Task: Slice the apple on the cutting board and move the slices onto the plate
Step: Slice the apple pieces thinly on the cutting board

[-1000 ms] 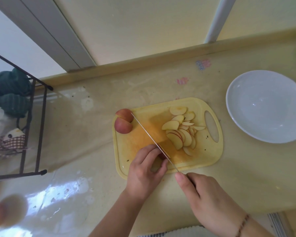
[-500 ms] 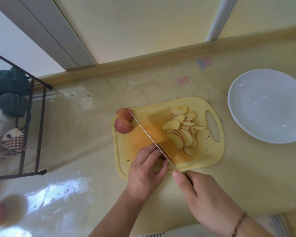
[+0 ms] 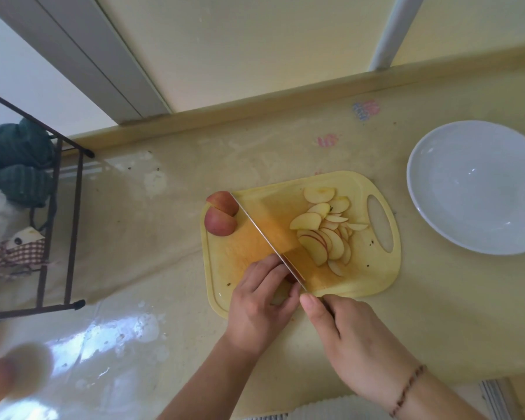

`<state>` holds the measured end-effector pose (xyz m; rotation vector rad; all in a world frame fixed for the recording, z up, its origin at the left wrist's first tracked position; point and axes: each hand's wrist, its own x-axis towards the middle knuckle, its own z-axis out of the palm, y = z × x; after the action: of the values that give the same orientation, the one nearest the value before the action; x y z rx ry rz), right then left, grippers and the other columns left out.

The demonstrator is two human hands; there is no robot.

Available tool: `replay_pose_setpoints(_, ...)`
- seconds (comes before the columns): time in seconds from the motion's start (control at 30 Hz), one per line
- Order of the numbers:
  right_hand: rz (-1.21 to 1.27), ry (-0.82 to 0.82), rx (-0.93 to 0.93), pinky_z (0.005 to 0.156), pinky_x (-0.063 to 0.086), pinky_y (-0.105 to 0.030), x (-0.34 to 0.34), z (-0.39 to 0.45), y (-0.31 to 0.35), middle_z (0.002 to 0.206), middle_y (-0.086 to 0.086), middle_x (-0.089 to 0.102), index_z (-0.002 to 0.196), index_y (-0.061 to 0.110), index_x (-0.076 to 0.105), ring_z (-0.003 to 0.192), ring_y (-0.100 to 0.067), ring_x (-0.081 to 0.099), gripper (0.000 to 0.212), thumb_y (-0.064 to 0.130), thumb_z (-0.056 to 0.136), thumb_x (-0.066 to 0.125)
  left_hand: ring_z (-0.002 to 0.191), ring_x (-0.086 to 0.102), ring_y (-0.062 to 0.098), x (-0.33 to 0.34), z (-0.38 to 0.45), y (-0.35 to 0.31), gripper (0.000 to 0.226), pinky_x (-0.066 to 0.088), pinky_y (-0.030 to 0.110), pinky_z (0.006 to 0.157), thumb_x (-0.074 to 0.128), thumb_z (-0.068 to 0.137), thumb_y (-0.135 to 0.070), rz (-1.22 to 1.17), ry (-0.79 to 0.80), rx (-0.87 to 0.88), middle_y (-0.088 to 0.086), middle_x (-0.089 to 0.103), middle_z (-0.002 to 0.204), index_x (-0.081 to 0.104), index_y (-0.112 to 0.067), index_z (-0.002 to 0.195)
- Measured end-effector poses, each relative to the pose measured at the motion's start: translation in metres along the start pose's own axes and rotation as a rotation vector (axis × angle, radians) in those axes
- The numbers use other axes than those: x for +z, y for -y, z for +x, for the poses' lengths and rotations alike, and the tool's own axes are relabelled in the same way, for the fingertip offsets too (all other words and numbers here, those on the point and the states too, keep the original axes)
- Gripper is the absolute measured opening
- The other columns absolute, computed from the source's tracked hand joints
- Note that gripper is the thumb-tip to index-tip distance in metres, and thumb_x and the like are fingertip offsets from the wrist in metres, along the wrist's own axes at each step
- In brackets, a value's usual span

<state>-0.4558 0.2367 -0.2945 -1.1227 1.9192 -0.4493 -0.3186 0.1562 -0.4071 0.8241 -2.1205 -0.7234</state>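
On the yellow cutting board [image 3: 373, 277], the left hand [image 3: 262, 304] is curling its fingers over an apple piece, mostly hidden, at the board's near edge. The right hand [image 3: 350, 338] is gripping the knife [image 3: 267, 237], its blade lying diagonally across the board. Slices [image 3: 325, 231] are lying fanned near the board's handle hole; two apple chunks [image 3: 222, 216] are sitting at its far left corner. The white plate [image 3: 422, 207] is sitting on the bench [image 3: 285, 147], right of the board.

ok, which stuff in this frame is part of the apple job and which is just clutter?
In the job:
- cutting board
- knife, gripped by the right hand
- apple piece under the left hand, mostly hidden
- two apple chunks at the board's far left corner
- slices piled on the board
- plate, no slices on it

Lying about:
- black rack
- green cloth
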Motion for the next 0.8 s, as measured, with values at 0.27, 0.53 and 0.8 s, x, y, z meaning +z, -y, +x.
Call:
replay_pose_setpoints(0.27, 0.016, -0.003, 0.0, 0.051, 0.038, -0.022, 0.001, 0.004, 0.002, 0.051, 0.001, 0.046, 0.061, 0.023, 0.043, 0.051, -0.008, 0.048, 0.059, 0.071, 0.075, 0.011, 0.107, 0.063, 0.013, 0.003, -0.002, 0.003, 0.032, 0.054, 0.025, 0.091, 0.085, 0.08, -0.011, 0.017, -0.011, 0.004, -0.001, 0.065, 0.122, 0.071, -0.009, 0.109)
replay_pose_setpoints(0.53, 0.015, 0.019, 0.015, 0.052, 0.037, -0.023, 0.003, 0.002, -0.007, 0.051, -0.001, 0.047, 0.06, 0.021, 0.044, 0.052, -0.008, 0.05, 0.06, 0.069, 0.078, 0.014, 0.11, 0.062, 0.01, 0.0, 0.0, 0.001, 0.034, 0.053, 0.023, 0.094, 0.082, 0.083, -0.014, 0.002, 0.003, 0.003, -0.002, 0.064, 0.123, 0.068, -0.012, 0.113)
replay_pose_setpoints(0.8, 0.07, 0.067, 0.09, 0.052, 0.035, -0.023, 0.005, -0.008, -0.025, 0.049, -0.001, 0.041, 0.057, 0.02, 0.039, 0.05, -0.009, 0.044, 0.056, 0.067, 0.08, 0.02, 0.1, 0.067, 0.017, 0.0, -0.002, 0.001, 0.022, 0.057, 0.029, 0.087, 0.081, 0.083, -0.01, 0.055, 0.022, -0.035, 0.004, 0.07, 0.116, 0.074, -0.004, 0.103)
